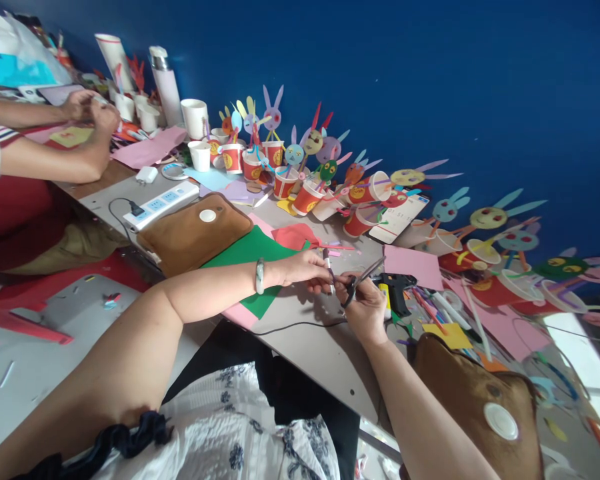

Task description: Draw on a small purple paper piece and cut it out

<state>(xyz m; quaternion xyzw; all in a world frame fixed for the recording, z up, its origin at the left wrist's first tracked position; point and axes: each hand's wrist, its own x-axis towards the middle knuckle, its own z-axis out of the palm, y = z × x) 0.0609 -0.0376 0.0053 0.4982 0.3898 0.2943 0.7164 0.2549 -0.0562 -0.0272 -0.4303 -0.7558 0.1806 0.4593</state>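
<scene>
My left hand [307, 269], with a bracelet at the wrist, is closed in a pinch on a slim white marker [328, 261] with a dark end, held upright. Something thin and purple shows against the marker, too small to make out. My right hand [367, 303] grips a pair of dark scissors [351, 292], its blades pointing up and to the right. Both hands nearly meet above the grey table [325, 347]. Under my left forearm lie green paper [245, 253] and pink paper. Red paper [295, 235] lies just beyond.
A black glue gun [399, 293] lies right of my right hand, its cord crossing the table. Paper cups with rabbit figures [307, 197] line the blue wall. Brown cushions [195, 233] flank me. A phone [399, 217] leans there. Another person's hands [97, 110] work at left.
</scene>
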